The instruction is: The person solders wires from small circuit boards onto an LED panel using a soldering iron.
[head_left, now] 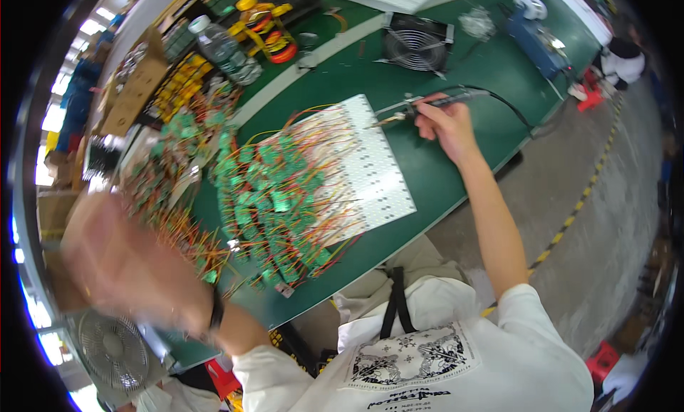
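My right hand (450, 129) is closed around a soldering iron (400, 115), whose tip points left, near the upper right edge of a white perforated panel (390, 180). A dark cable runs from the iron to the right. Rows of red, yellow and orange wires lie across the panel, joined to many small green circuit boards (274, 194) bunched along its left side. My left hand (125, 262) is raised at the far left, close to the camera and smeared by motion. Its fingers cannot be made out. Beneath and behind it lies another heap of wired boards (160, 180).
A black square fan (417, 50) and a blue box-shaped unit (538, 47) with a white reel stand at the far side. A clear bottle (224, 50), a yellow-capped bottle (265, 31) and a cardboard box (134, 91) are far left. A grey fan (114, 348) stands lower left.
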`<action>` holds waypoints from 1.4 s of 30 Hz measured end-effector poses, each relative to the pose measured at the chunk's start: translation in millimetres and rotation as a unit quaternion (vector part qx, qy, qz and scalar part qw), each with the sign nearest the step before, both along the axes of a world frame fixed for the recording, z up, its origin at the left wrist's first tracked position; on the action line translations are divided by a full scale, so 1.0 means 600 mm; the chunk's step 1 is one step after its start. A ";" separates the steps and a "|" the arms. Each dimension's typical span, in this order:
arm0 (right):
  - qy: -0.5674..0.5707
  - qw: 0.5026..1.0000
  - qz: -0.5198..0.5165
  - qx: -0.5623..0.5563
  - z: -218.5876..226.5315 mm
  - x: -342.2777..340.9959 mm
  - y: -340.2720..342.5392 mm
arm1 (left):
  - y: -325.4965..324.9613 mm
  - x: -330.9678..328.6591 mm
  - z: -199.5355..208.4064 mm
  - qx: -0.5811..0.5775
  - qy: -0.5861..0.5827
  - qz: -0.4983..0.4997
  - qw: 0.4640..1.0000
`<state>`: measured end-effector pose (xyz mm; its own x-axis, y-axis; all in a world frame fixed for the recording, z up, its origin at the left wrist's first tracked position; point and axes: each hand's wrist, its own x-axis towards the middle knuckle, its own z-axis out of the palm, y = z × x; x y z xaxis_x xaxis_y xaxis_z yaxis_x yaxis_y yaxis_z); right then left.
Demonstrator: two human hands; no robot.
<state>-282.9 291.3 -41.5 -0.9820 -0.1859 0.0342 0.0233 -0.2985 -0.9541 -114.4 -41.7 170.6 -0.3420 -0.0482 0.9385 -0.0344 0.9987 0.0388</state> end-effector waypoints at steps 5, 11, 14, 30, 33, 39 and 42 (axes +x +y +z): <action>0.012 0.999 0.023 -0.019 -0.018 -0.005 -0.031 | 0.030 0.039 -0.034 0.175 0.112 -0.316 0.926; 0.039 0.998 0.027 -0.041 -0.012 -0.003 -0.020 | 0.046 0.082 -0.041 0.206 0.149 -0.358 0.898; 0.031 0.999 0.020 -0.035 -0.013 -0.002 -0.023 | 0.041 0.112 -0.036 0.200 0.163 -0.361 0.896; 0.040 0.999 0.016 -0.020 -0.012 0.007 -0.023 | 0.048 0.206 -0.015 0.173 0.244 -0.378 0.876; 0.027 0.999 0.017 -0.019 -0.010 0.007 -0.024 | 0.060 0.210 -0.017 0.181 0.250 -0.391 0.867; 0.030 0.999 0.021 -0.019 -0.017 0.008 -0.019 | 0.074 0.218 -0.014 0.177 0.268 -0.408 0.855; 0.039 0.999 0.024 -0.014 -0.014 -0.001 -0.015 | 0.085 0.217 -0.013 0.173 0.283 -0.413 0.848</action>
<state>-283.3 282.2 -50.0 -0.9661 -0.2307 0.1156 -0.0352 -0.3260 -0.9447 15.7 9.3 162.6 0.1069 -0.3179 0.9421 0.7934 0.5983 0.1119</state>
